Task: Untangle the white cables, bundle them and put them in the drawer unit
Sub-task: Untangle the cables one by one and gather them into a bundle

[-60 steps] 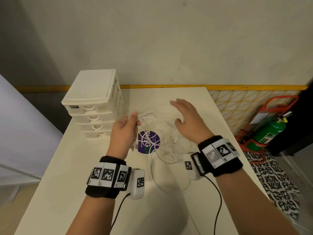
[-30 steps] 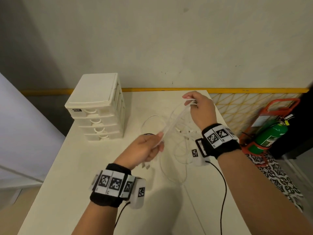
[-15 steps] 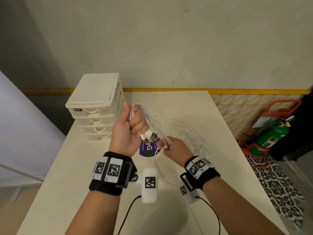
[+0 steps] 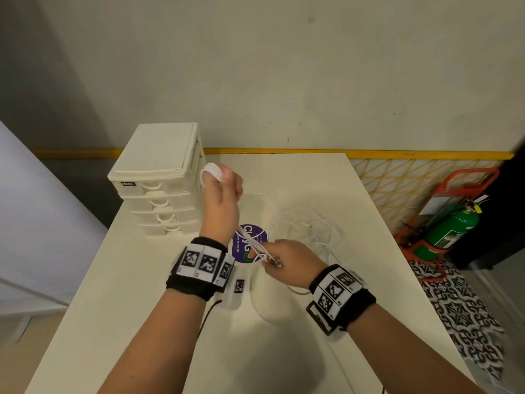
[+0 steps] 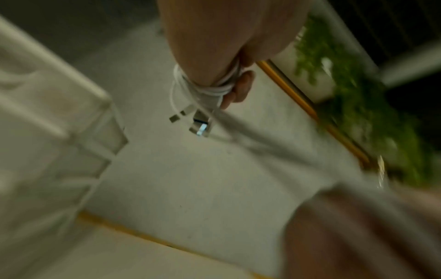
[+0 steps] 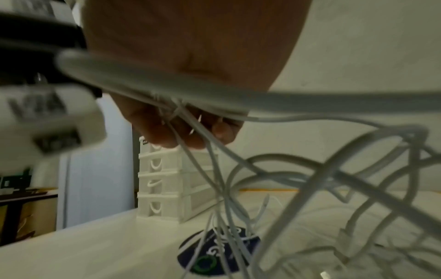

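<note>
— So where are the white cables (image 4: 308,228) now?
— Wound round the left hand (image 4: 220,200), fingers (image 5: 241,88) clenched on them; the right hand (image 4: 289,261) pinches taut strands just below, the rest loose on the worktop (image 4: 142,294) beyond.
— Handling?
— Light, limp, probably snag-prone. Grip near the plugs (image 5: 190,120).

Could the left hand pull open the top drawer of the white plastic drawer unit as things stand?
Probably not yet. The left hand is beside the white plastic drawer unit, but grips coiled white cables running taut to the right hand.
</note>
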`<state>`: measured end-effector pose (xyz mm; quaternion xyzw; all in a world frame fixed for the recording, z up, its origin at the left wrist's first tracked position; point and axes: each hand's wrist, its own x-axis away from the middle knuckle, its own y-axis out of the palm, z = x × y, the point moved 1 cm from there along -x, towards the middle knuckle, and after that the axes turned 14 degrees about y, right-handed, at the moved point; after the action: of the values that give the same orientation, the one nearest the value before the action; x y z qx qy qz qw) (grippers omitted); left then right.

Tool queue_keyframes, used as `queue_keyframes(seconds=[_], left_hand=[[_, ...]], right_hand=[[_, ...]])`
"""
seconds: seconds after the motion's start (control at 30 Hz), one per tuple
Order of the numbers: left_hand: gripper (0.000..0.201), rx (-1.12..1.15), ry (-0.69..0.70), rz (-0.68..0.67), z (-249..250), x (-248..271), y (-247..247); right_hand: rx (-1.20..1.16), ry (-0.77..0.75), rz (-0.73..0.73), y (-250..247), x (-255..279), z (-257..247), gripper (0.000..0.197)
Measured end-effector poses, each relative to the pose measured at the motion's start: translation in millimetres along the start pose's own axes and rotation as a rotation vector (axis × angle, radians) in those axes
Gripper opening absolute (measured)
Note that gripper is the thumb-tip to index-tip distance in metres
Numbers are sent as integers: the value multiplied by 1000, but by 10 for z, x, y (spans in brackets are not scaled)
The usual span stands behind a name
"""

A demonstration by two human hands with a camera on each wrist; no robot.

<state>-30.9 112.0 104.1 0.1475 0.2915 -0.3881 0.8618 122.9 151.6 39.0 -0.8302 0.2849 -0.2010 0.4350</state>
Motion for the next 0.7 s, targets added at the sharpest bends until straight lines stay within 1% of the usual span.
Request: queue_keyframes(seconds=[0.07, 0.1, 0.13, 0.17, 0.23, 0.3, 0.4, 0.47, 0.53, 0.63, 0.7], left_hand=[[16, -232, 38, -336, -87, 66, 29], [16, -345, 36, -507, -138, 98, 28], [18, -432, 21, -642, -188, 127, 17], [21, -476, -9, -731, -228, 154, 1], [28, -448, -98, -823, -277, 215, -22], [34, -353, -167, -865, -279, 301, -24], [40, -299, -176, -898, -275, 403, -46], [36, -248, -199, -839, -316, 442, -94], [34, -244, -207, -767, -360, 463, -146], [39, -215, -225, -746, -391, 499, -169], [41, -209, -219, -721, -378, 535, -154]], right_hand=[[-1, -41, 46, -69, 9, -22, 29], [-31, -49, 61, -106, 2, -6, 27], [-80, -52, 68, -139, -1, 19, 24], [-147, -47, 69, -173, -2, 48, 22], [-286, -22, 75, -223, -7, 106, 18], [-392, 18, 94, -271, -13, 147, 16], [-476, 79, 100, -342, 2, 187, 14], [-515, 111, 71, -376, 26, 229, 15], [-572, 125, 36, -402, 52, 282, 12], [-593, 163, 29, -392, 74, 297, 8], [-575, 187, 65, -382, 66, 270, 4]])
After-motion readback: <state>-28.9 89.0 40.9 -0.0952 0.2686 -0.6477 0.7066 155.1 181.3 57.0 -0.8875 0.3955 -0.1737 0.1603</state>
